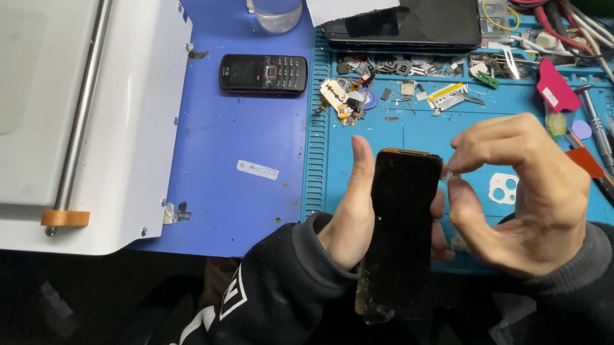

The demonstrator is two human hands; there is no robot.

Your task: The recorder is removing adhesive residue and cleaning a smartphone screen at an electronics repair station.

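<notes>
Head camera is showing the left hand (354, 219) clamping a black rectangular glass phone panel (399, 232) upright above the counter's (249, 144) near edge, steadying it while the right hand's (525, 195) fingertips (454, 164) are pinching together at its top right corner.

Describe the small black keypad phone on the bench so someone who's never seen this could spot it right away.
Start at the big white machine with the steel roller bar on the left. Just right of it, on the purple mat, the keypad phone lies flat and sideways. Unlike the black screen panel in the left hand, it is small, has buttons, and nobody touches it.
</notes>
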